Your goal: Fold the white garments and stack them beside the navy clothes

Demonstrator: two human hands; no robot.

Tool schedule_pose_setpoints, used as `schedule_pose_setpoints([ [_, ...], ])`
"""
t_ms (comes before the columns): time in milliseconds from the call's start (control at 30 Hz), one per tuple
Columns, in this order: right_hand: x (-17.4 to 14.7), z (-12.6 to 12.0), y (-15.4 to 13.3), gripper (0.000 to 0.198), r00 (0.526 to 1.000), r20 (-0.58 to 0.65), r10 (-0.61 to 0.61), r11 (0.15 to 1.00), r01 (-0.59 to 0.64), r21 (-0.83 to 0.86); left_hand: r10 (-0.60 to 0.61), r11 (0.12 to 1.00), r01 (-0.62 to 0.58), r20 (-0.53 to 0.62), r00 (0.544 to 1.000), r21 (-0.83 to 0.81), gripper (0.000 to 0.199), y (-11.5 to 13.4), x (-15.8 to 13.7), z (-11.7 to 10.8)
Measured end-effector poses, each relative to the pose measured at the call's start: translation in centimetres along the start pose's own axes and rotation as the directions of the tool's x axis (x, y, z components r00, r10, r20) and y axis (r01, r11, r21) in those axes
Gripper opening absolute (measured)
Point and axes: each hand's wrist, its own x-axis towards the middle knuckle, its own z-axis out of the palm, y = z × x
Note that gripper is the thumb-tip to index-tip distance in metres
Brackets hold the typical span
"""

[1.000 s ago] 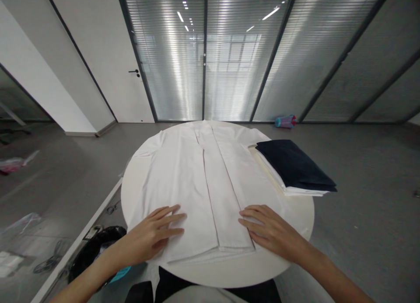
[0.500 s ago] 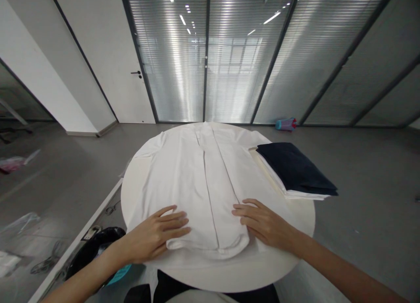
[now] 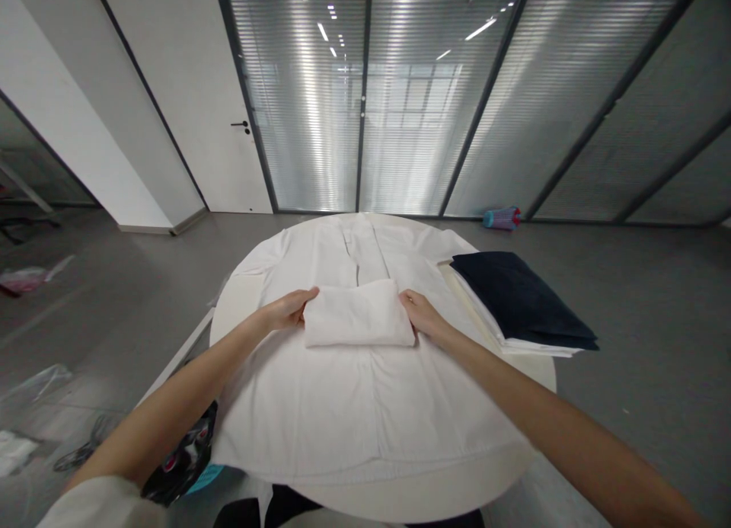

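Note:
A white shirt (image 3: 325, 414) is spread over the round white table (image 3: 400, 497), its collar end at the far side. Across its middle, a folded section of white cloth (image 3: 359, 318) forms a flat rectangle, apparently the shirt's turned-up front. My left hand (image 3: 291, 308) is closed on the left end of this fold, thumb on top. At the opposite end, my right hand (image 3: 421, 312) pinches the right edge. Fingers beneath the cloth are partly hidden.
Folded dark blue (image 3: 517, 296) and white garments lie stacked at the table's right edge. A bin with a black liner (image 3: 186, 459) stands on the floor at the left. A blue and red container (image 3: 501, 218) lies by the glass partition.
Both hands have moved away from me, from lying flat near the shirt's hem to gripping its fold. The front's lower part has been turned up, uncovering the layer beneath.

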Motion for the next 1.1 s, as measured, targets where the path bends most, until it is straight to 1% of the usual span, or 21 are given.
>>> schedule_pose_setpoints([
  [33,-0.1,-0.1,0.1,0.031,1.000,0.003,0.011,1.000,-0.011,0.015,-0.004,1.000,0.004,0.005,1.000,-0.003,0.057,-0.1,0.0,0.0],
  [100,-0.6,-0.5,0.2,0.035,0.999,0.036,0.030,0.998,-0.032,0.054,0.037,0.999,-0.036,0.066,0.997,-0.007,0.066,-0.5,-0.8,-0.1],
  [167,-1.0,-0.9,0.1,0.035,0.997,0.078,0.025,0.996,-0.032,0.083,0.130,0.991,-0.133,0.130,0.983,0.021,0.070,-1.0,-2.4,-0.3],
  [200,-1.1,-0.9,0.0,0.033,0.997,0.081,0.004,0.997,-0.011,0.081,0.184,0.980,-0.193,0.147,0.972,0.052,0.070,-1.3,-3.3,-0.4],
  [267,-0.8,-0.6,-0.2,0.025,0.998,0.033,-0.062,0.998,0.061,0.027,0.279,0.946,-0.297,0.143,0.950,0.125,0.068,-2.0,-4.7,-0.5],
  [333,-0.1,0.2,-0.5,0.018,0.994,-0.027,-0.103,0.992,0.100,-0.078,0.323,0.928,-0.338,0.117,0.939,0.155,0.069,-2.4,-5.3,-0.5],
  [400,0.8,1.0,-0.7,0.013,0.997,-0.038,-0.066,0.980,0.057,-0.190,0.298,0.944,-0.305,0.073,0.952,0.126,0.081,-2.5,-4.9,-0.3],
  [467,1.8,1.7,-0.9,0.011,1.000,-0.017,0.009,0.966,-0.013,-0.260,0.230,0.970,-0.230,0.004,0.973,0.074,0.105,-2.3,-3.6,0.0],
  [533,2.4,2.0,-1.0,0.009,0.998,-0.013,0.055,0.958,-0.056,-0.280,0.171,0.985,-0.170,-0.048,0.984,0.026,0.124,-2.0,-2.1,0.4],
  [600,2.6,1.8,-1.0,0.008,0.997,-0.029,0.067,0.959,-0.072,-0.275,0.158,0.987,-0.160,-0.067,0.985,-0.017,0.129,-1.8,-1.1,0.6],
  [667,2.1,1.2,-0.9,0.018,0.995,-0.056,0.079,0.960,-0.091,-0.265,0.182,0.980,-0.189,-0.113,0.977,-0.055,0.125,-2.0,-1.0,0.7],
  [733,0.9,0.1,-0.5,0.034,0.990,-0.061,0.130,0.970,-0.140,-0.197,0.225,0.968,-0.243,-0.220,0.949,-0.060,0.119,-2.7,-1.9,0.4],
  [800,-0.9,-1.1,0.1,0.043,0.979,-0.020,0.204,0.976,-0.205,-0.069,0.285,0.954,-0.300,-0.302,0.910,-0.003,0.110,-3.6,-3.4,-0.1],
  [833,-2.0,-1.7,0.4,0.042,0.974,0.014,0.227,0.974,-0.227,-0.014,0.312,0.949,-0.313,-0.309,0.899,0.046,0.102,-4.0,-4.2,-0.4],
  [867,-3.0,-2.3,0.7,0.041,0.974,0.043,0.224,0.974,-0.225,0.012,0.329,0.944,-0.312,-0.287,0.900,0.105,0.089,-4.3,-4.9,-0.7],
  [900,-3.9,-2.7,0.9,0.041,0.979,0.063,0.192,0.981,-0.192,0.001,0.335,0.939,-0.301,-0.239,0.912,0.168,0.073,-4.6,-5.6,-0.9],
  [933,-4.6,-2.9,1.0,0.042,0.987,0.077,0.142,0.990,-0.140,-0.029,0.329,0.931,-0.285,-0.180,0.927,0.229,0.060,-4.7,-6.1,-1.0],
  [967,-5.2,-3.0,0.9,0.043,0.992,0.089,0.086,0.995,-0.080,-0.061,0.314,0.920,-0.269,-0.125,0.941,0.285,0.054,-4.6,-6.4,-0.9],
  [1033,-5.8,-2.7,0.6,0.041,0.996,0.095,0.003,0.997,0.004,-0.075,0.276,0.908,-0.239,-0.061,0.959,0.344,0.056,-4.3,-6.7,-0.4],
  [1100,-5.8,-2.0,0.2,0.035,0.997,0.071,-0.004,1.000,0.006,-0.015,0.219,0.935,-0.197,-0.043,0.975,0.294,0.056,-4.0,-6.5,0.4],
])
